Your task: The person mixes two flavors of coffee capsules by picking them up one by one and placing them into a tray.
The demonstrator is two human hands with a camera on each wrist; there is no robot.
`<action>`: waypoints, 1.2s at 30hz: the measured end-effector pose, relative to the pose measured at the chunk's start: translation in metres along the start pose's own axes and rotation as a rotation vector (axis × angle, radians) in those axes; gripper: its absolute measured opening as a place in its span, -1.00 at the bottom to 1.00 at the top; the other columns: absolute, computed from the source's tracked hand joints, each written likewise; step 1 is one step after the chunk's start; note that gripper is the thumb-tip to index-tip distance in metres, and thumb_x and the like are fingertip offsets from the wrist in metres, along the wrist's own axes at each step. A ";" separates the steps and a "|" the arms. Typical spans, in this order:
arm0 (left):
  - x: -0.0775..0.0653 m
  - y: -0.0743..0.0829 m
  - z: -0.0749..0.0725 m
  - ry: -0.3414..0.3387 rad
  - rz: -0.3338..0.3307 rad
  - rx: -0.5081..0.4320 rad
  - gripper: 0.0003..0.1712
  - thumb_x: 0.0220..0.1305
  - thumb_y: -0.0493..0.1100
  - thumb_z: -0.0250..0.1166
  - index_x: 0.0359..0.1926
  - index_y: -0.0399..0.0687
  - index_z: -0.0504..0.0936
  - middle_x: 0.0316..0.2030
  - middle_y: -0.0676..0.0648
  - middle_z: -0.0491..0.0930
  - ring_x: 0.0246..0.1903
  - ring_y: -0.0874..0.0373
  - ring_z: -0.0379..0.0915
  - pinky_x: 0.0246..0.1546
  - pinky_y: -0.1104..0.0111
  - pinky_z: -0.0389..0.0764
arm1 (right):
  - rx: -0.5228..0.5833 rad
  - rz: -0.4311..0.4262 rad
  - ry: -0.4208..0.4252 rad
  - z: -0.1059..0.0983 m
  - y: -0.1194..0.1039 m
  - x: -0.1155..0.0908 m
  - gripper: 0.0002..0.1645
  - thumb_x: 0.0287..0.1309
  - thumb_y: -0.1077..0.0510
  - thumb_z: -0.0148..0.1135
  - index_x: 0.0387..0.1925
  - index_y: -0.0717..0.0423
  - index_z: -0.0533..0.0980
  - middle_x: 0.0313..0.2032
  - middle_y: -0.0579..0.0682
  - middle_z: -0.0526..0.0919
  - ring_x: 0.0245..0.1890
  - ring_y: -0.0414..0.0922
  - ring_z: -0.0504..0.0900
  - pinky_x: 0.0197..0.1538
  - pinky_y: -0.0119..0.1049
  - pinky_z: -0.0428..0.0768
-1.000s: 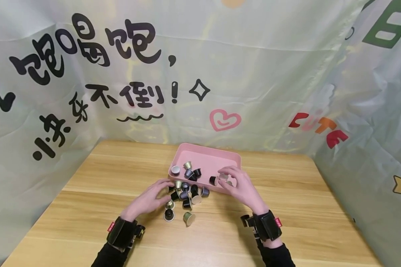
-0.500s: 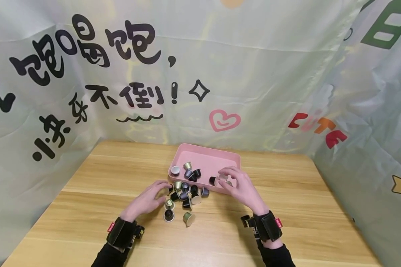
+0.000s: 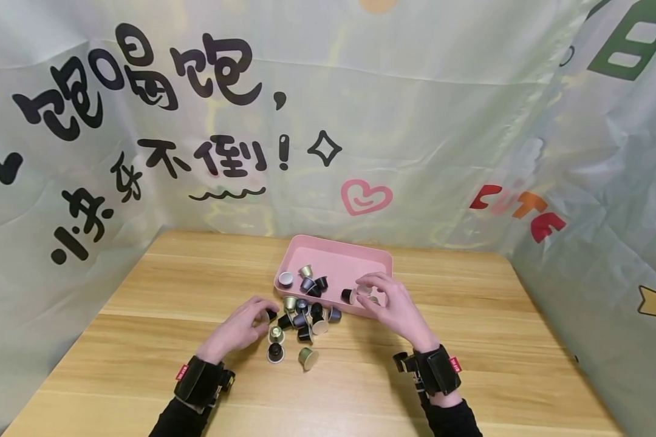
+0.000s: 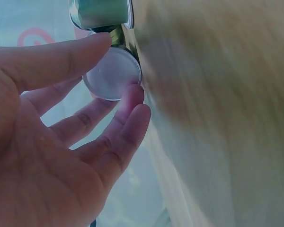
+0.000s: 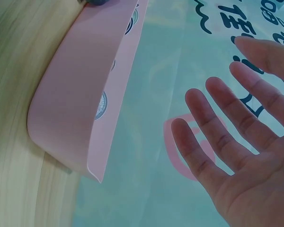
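Note:
My left hand point(image 3: 239, 325) pinches a dark coffee capsule point(image 3: 271, 315) at the left side of a loose heap. In the left wrist view this capsule's pale round lid point(image 4: 111, 75) faces the camera between thumb and fingers. A green capsule point(image 4: 102, 13) appears just above it there. Over the right end of the pink tray point(image 3: 355, 250) is my right hand point(image 3: 390, 306), its fingers spread and holding nothing in the right wrist view. Below and beside those fingers, a black capsule with a pale lid point(image 3: 347, 295) and other capsules lie in the tray, partly hidden by the hand.
Several capsules, including a purple one point(image 3: 334, 314), crowd against the tray's front wall. Nearer me are a black capsule point(image 3: 276, 352) standing on its lid and a tilted green one point(image 3: 308, 358). More capsules lie in the tray's left part. A printed cloth point(image 3: 443, 152) hangs behind the wooden table point(image 3: 525, 364).
My left hand has drawn the dark capsule a little left, away from the heap. My right hand stays in place over the tray.

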State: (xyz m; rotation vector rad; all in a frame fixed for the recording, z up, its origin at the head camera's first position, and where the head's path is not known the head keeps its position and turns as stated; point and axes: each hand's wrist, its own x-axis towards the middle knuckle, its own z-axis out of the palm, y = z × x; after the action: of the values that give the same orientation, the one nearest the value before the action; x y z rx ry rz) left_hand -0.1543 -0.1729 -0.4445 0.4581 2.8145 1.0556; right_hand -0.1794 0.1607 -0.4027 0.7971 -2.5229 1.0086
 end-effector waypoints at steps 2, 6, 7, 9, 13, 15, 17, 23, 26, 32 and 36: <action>0.000 0.000 0.000 -0.003 -0.011 0.003 -0.58 0.18 -0.43 0.31 0.05 -0.04 0.62 0.05 -0.12 0.56 -0.08 0.05 0.55 0.02 0.04 0.66 | -0.003 -0.002 0.001 0.000 0.000 0.000 -0.67 0.16 0.22 0.42 -0.01 0.11 0.64 -0.06 0.07 0.73 -0.03 -0.07 0.67 0.09 -0.05 0.63; 0.000 0.000 0.001 -0.010 -0.009 0.031 -0.66 0.18 -0.41 0.32 -0.06 0.00 0.65 -0.03 -0.09 0.57 -0.16 0.11 0.50 -0.05 0.10 0.65 | 0.005 -0.002 -0.001 0.000 0.001 -0.001 -0.67 0.16 0.22 0.41 -0.01 0.11 0.64 -0.06 0.08 0.73 -0.03 -0.06 0.67 0.09 -0.01 0.63; 0.000 0.000 0.001 -0.012 -0.002 0.040 -0.68 0.18 -0.41 0.33 -0.08 0.01 0.65 -0.06 -0.09 0.57 -0.17 0.11 0.49 -0.07 0.12 0.65 | 0.009 -0.002 -0.002 0.000 0.001 -0.001 -0.67 0.17 0.22 0.41 -0.01 0.11 0.64 -0.06 0.08 0.73 -0.03 -0.06 0.67 0.09 0.00 0.63; 0.001 -0.002 0.002 -0.013 0.015 0.055 -0.72 0.19 -0.40 0.33 -0.12 0.00 0.65 -0.11 -0.07 0.56 -0.20 0.12 0.46 -0.13 0.18 0.63 | 0.017 -0.002 -0.004 0.000 0.001 -0.001 -0.67 0.17 0.22 0.41 0.00 0.11 0.64 -0.06 0.10 0.73 -0.03 -0.06 0.67 0.10 0.03 0.63; 0.001 -0.004 0.002 -0.018 0.022 0.059 -0.76 0.21 -0.38 0.32 -0.17 0.01 0.64 -0.21 -0.04 0.53 -0.26 0.17 0.40 -0.25 0.35 0.53 | 0.020 -0.002 -0.005 0.000 0.000 -0.001 -0.66 0.17 0.22 0.41 0.00 0.11 0.64 -0.05 0.11 0.73 -0.03 -0.05 0.67 0.11 0.01 0.63; 0.001 -0.005 0.002 -0.022 0.017 0.052 -0.77 0.22 -0.39 0.31 -0.19 0.02 0.63 -0.24 -0.03 0.51 -0.29 0.18 0.38 -0.29 0.39 0.48 | 0.021 0.000 -0.005 0.000 0.000 -0.001 -0.66 0.17 0.22 0.41 0.01 0.11 0.64 -0.05 0.11 0.73 -0.03 -0.05 0.68 0.11 0.01 0.63; 0.001 -0.005 0.002 -0.024 0.016 0.048 -0.78 0.22 -0.40 0.30 -0.22 0.03 0.62 -0.25 -0.02 0.52 -0.29 0.18 0.38 -0.30 0.40 0.48 | 0.024 0.002 -0.006 0.000 0.000 -0.002 -0.66 0.17 0.23 0.41 0.01 0.11 0.64 -0.05 0.11 0.73 -0.03 -0.05 0.67 0.11 0.02 0.63; -0.001 -0.004 0.001 -0.020 0.052 0.070 -0.78 0.22 -0.40 0.29 -0.30 0.03 0.53 -0.28 0.02 0.52 -0.22 0.16 0.45 -0.13 0.21 0.61 | 0.031 0.001 -0.007 0.000 0.000 -0.002 -0.66 0.17 0.23 0.40 0.01 0.12 0.63 -0.05 0.11 0.73 -0.03 -0.05 0.67 0.11 0.05 0.62; -0.001 -0.003 0.000 -0.011 0.081 0.093 -0.79 0.22 -0.39 0.30 -0.31 0.00 0.49 -0.30 0.03 0.51 -0.21 0.16 0.44 -0.09 0.19 0.59 | 0.032 0.003 -0.006 -0.001 0.000 -0.002 -0.66 0.17 0.23 0.40 0.01 0.13 0.63 -0.05 0.12 0.73 -0.03 -0.05 0.67 0.11 0.03 0.62; -0.001 -0.003 -0.001 0.003 0.085 0.092 -0.78 0.21 -0.39 0.32 -0.30 -0.07 0.45 -0.32 0.01 0.48 -0.25 0.16 0.40 -0.17 0.30 0.53 | 0.021 0.012 -0.002 -0.002 0.001 -0.003 -0.66 0.17 0.22 0.40 0.01 0.11 0.64 -0.04 0.09 0.73 -0.02 -0.06 0.67 0.11 -0.02 0.62; -0.001 -0.001 -0.001 0.005 0.043 0.070 -0.77 0.20 -0.40 0.33 -0.25 -0.11 0.45 -0.29 -0.03 0.50 -0.22 0.12 0.44 -0.12 0.22 0.57 | 0.017 0.007 0.000 -0.002 0.002 -0.002 -0.66 0.17 0.22 0.40 0.01 0.12 0.64 -0.03 0.11 0.73 -0.02 -0.05 0.68 0.10 -0.01 0.63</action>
State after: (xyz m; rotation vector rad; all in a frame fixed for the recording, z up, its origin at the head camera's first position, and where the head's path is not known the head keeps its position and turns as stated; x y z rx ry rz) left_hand -0.1540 -0.1744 -0.4441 0.5251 2.8656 0.9694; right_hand -0.1788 0.1637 -0.4031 0.7936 -2.5217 1.0335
